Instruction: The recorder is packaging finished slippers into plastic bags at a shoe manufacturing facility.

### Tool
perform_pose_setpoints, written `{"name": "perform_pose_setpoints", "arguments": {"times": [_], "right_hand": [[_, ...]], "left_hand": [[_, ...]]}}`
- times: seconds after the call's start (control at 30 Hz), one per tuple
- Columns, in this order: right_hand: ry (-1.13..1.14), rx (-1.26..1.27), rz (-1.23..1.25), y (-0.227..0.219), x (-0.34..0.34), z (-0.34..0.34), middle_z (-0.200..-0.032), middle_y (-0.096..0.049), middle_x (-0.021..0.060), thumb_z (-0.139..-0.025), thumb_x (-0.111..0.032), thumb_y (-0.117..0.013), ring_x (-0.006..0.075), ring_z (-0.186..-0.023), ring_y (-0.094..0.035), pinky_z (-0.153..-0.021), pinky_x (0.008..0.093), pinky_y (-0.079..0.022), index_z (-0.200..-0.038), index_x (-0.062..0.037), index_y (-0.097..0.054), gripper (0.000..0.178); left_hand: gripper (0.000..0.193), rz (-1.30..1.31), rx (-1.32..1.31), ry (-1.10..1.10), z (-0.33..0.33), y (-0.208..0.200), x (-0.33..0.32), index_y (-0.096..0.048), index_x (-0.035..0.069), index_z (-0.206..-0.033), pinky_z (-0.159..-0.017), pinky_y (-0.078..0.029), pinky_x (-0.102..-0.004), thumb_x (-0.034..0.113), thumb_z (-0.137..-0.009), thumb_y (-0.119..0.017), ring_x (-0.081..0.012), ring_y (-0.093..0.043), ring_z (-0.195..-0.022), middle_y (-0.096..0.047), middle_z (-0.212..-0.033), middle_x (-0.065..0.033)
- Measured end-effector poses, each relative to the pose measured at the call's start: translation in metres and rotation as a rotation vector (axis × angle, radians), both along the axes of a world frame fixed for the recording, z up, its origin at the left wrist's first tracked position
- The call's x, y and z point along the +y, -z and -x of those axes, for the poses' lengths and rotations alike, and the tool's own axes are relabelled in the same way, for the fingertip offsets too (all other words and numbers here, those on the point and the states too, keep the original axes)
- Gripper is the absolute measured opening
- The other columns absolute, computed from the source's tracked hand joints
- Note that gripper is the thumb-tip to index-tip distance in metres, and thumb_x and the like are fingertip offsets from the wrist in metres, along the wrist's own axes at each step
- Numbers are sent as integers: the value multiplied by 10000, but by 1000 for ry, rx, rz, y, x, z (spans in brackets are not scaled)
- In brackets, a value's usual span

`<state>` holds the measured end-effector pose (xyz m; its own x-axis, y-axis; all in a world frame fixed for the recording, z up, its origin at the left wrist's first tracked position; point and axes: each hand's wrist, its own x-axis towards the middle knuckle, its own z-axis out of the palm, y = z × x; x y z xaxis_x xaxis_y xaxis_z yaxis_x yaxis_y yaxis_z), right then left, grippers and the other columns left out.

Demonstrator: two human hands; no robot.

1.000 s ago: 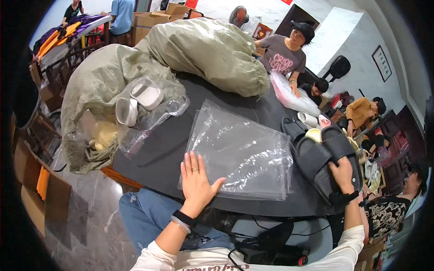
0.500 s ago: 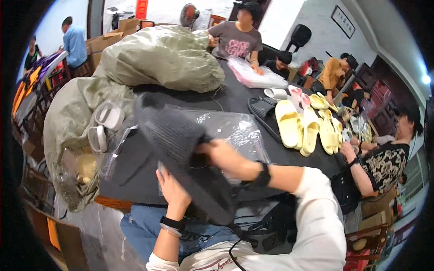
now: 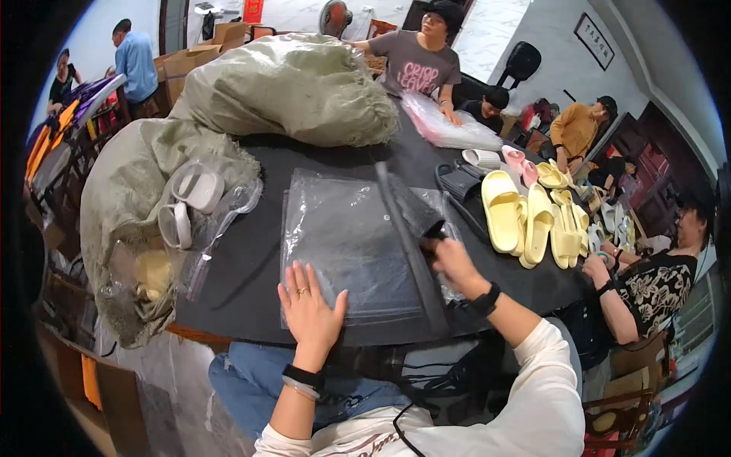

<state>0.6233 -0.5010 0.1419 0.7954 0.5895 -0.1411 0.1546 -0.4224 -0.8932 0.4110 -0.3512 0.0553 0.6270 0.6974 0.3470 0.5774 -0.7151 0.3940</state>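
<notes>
My left hand [image 3: 312, 308] lies flat with spread fingers on the near left corner of some clear plastic bags [image 3: 346, 228], which rest on the black tabletop. In my right hand [image 3: 457, 266] is a black slide slipper [image 3: 411, 213], tipped up on its side over the right part of the bags. Those fingers reach in at the opening of its strap and are partly hidden. Just beyond, to the right, sits another black slipper [image 3: 459, 184]. Beside it, several yellow slippers [image 3: 502, 217] stand in a row.
Large woven sacks [image 3: 282, 91] fill the back left. Bagged white slippers [image 3: 199, 189] lie against the left one. Pink slippers [image 3: 519, 161] and a stack of plastic bags [image 3: 438, 126] are farther back. A person [image 3: 419, 65] stands across the table; another [image 3: 647, 289] sits at right.
My left hand has left the slipper and come down flat on the bags. My right hand has carried the black slipper to the right, uncovering the bags.
</notes>
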Motion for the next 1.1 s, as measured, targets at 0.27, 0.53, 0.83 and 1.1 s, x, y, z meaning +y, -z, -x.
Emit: {"name": "perform_pose_setpoints", "arguments": {"times": [0.27,0.53,0.83,1.1], "right_hand": [[71,-387,81,-21,-17,-47,-513,-488,57,-786,-221,-644,206,-516,-490,-494,346,-358,-628,65,-552,340],[-750,-772,-14,17,63,9,-680,-564,237,-727,-260,-665,366,-652,-566,-590,426,-439,-680,63,-575,339],[-487,-930,206,48,124,-12,-755,-587,265,-734,-290,-611,414,-730,-587,-673,475,-473,-648,71,-580,372],[-404,-956,305,45,150,-29,-851,-604,241,-765,-308,-615,411,-814,-590,-750,465,-474,-757,59,-600,368]], "left_hand": [[767,15,-25,17,-5,1,0,-388,-44,-1329,-1098,-142,-471,514,-821,-524,-321,-209,-1362,-298,-1432,-210],[732,-21,138,96,0,-1,4,-411,-48,-1303,-1098,-144,-474,437,-778,-568,-314,-241,-1345,-313,-1421,-205],[701,-1,-18,22,-1,2,-1,-473,-31,-1257,-1087,-166,-483,502,-805,-535,-336,-265,-1331,-358,-1391,-218],[728,-20,-1,8,-6,8,2,-401,-28,-1322,-1097,-161,-448,494,-827,-516,-298,-241,-1349,-316,-1428,-188]]}}
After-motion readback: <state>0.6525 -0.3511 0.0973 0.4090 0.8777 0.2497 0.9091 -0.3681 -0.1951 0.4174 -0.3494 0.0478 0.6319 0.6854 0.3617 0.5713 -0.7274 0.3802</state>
